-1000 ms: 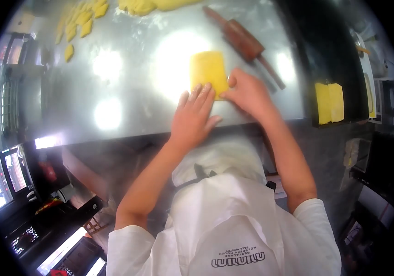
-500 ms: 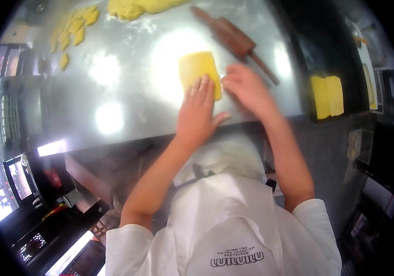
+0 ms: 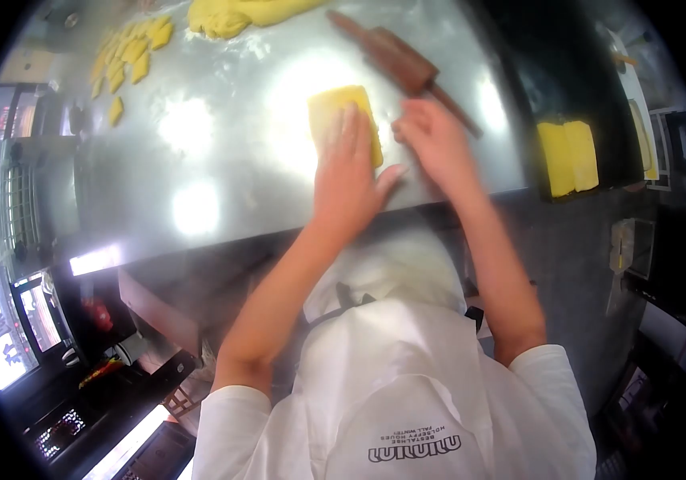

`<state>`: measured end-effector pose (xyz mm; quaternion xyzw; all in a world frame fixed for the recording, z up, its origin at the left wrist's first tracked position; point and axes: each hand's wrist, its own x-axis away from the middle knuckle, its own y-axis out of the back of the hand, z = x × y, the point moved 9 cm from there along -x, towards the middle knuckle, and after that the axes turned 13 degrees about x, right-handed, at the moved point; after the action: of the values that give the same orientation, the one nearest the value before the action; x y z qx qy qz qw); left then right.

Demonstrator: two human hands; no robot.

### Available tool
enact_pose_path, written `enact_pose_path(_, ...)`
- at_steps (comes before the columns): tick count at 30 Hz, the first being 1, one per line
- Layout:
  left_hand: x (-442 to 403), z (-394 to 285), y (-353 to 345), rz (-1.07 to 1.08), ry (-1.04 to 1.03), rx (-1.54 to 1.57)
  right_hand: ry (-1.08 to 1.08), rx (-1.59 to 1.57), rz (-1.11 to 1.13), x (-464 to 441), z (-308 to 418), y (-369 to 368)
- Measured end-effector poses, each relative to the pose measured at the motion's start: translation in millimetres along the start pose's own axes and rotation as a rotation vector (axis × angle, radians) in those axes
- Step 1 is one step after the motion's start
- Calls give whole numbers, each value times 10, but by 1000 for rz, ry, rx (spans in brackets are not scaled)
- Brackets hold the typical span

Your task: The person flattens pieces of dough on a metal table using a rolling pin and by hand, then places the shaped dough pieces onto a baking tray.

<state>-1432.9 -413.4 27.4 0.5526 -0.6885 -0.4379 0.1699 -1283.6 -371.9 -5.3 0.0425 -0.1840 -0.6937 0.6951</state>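
Note:
A flat, rectangular sheet of yellow dough [image 3: 325, 108] lies on the metal worktop, partly covered by my left hand [image 3: 349, 156]. That hand rests flat on the sheet, fingers stretched out and thumb apart. Just right of the sheet, my right hand [image 3: 436, 142] hovers with its fingers curled in; a small gap separates it from the dough. Whatever its fingers may hold is hidden. Beyond the right hand lies a brown rolling pin [image 3: 407, 60], set diagonally.
Several small dough pieces [image 3: 136, 52] lie at the far left of the worktop [image 3: 231, 152]. A large lump of dough [image 3: 239, 14] sits at the back. On the right, folded yellow dough sheets [image 3: 568, 160] rest in a dark tray.
My left hand has slid farther up over the dough sheet, covering more of it. The right hand has drawn slightly away to the right, its fingers still curled.

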Motion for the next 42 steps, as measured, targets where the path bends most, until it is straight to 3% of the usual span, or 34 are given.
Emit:
enact_pose_path(4, -2, 92, -164, 50, 10, -6, 15, -232, -90, 26, -262, 117)
enact_pose_path(11, -23, 24, -57, 61, 9, -12, 155, -151, -188, 166, -205, 103)
enact_pose_path(14, -134, 372, 226, -14, 400, 505, 145, -217, -194, 157, -275, 198)
enact_pose_path(15, -261, 425, 472, -225, 112, 347, 138, -180, -211, 192, -290, 193)
enact_pose_path(17, -511, 685, 686, -262, 102, 321, 158, -98, -246, 179, -188, 208)
enact_pose_path(20, -812, 1028, 456, -6, 272, 261, 167, -94, -219, 168, -156, 200)
enact_pose_path(23, -990, 899, 338, 237, 206, 23, 174, -122, -203, 160, -187, 189)
enact_pose_path(26, -1105, 1026, 259, 307, 321, 83, 160, -89, -214, 175, -176, 196)
enact_pose_path(29, -1117, 1096, 136, 558, 372, 211, 171, -85, -231, 146, -166, 179)
enact_pose_path(32, -1102, 980, 263, 381, 214, 318, 166, -115, -221, 141, -190, 167)
enact_pose_path(33, -1041, 973, 291, 365, 257, 364, 164, -125, -214, 146, -185, 170)
enact_pose_path(37, -796, 770, 546, 217, 353, 458, -142, -343, -45, 266, -294, 87)
enact_pose_path(42, -425, 339, 777, 3, 394, 529, -479, -673, 271, 715, 64, -229)
